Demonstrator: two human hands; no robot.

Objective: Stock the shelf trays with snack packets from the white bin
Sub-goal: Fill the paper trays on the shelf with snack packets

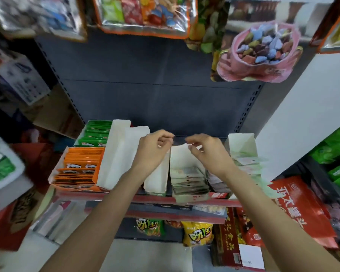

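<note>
Both my hands hover over the back end of a white cardboard tray in the middle of the shelf. My left hand has curled fingers at the tray's back left corner and seems to pinch its edge. My right hand pinches the top of the tray's back flap. Grey-white snack packets stand stacked in the front half of this tray. The white bin, at the far left edge, holds green and white packets.
On the shelf sit an orange packet tray, a green packet tray, two tall white trays, an empty one and pale green packets on the right. A red shelf lip runs along the front. Bags hang overhead.
</note>
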